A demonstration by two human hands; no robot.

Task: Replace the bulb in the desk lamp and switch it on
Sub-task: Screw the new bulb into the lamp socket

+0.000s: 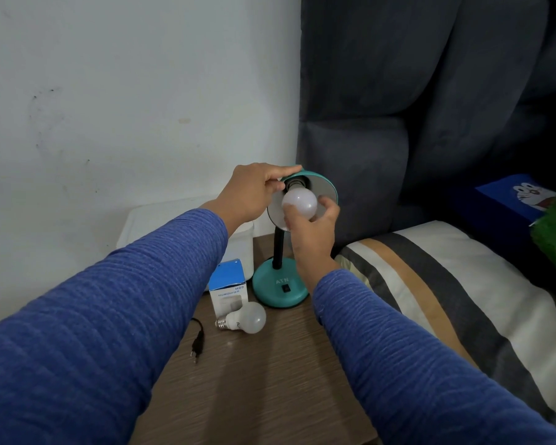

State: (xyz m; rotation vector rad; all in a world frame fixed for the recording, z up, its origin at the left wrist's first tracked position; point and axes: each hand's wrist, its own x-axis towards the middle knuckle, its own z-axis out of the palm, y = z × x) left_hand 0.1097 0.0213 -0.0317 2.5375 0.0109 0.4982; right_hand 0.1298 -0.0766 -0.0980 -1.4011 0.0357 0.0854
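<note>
A teal desk lamp stands on the brown bedside table (264, 380), its round base (278, 289) carrying a black switch (285, 287). My left hand (254, 194) grips the rim of the tilted lamp shade (326, 186). My right hand (312, 232) is wrapped around a white bulb (300, 202) whose neck sits at the socket inside the shade. A second white bulb (246, 317) lies on its side on the table in front of the base. The lamp's black plug (197, 343) lies loose on the table, unplugged.
A blue-and-white humidifier box (228, 289) stands left of the lamp base, with a white plastic container (187, 226) behind it against the wall. A bed with a striped pillow (446, 293) and dark padded headboard (398, 123) borders the table on the right.
</note>
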